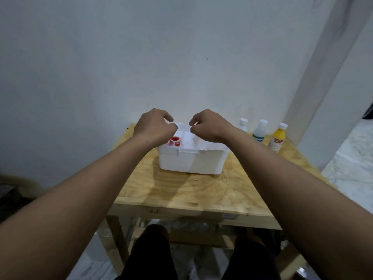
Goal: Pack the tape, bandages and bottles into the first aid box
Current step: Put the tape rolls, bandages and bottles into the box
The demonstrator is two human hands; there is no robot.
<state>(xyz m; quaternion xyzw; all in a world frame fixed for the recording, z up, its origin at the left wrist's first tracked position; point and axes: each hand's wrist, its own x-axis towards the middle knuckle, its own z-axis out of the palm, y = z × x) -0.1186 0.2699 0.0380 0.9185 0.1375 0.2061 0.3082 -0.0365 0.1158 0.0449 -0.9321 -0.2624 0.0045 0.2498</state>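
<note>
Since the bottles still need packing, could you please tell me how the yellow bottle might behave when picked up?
The yellow bottle is tall and narrow, so a sideways nudge may tip it. Its body looks like smooth, rigid plastic, probably somewhat slippery. It stands close to the table edge, so a topple could send it off.

A light plywood table with pale wooden legs [193,190] is carrying a white rectangular plastic box [191,160] near its far middle. 3 capped plastic bottles are standing upright along its far right edge: a white one [242,125], a clear one with a green label [260,131] and a yellow one [277,138].

Head view, down over table [193,190]
</note>
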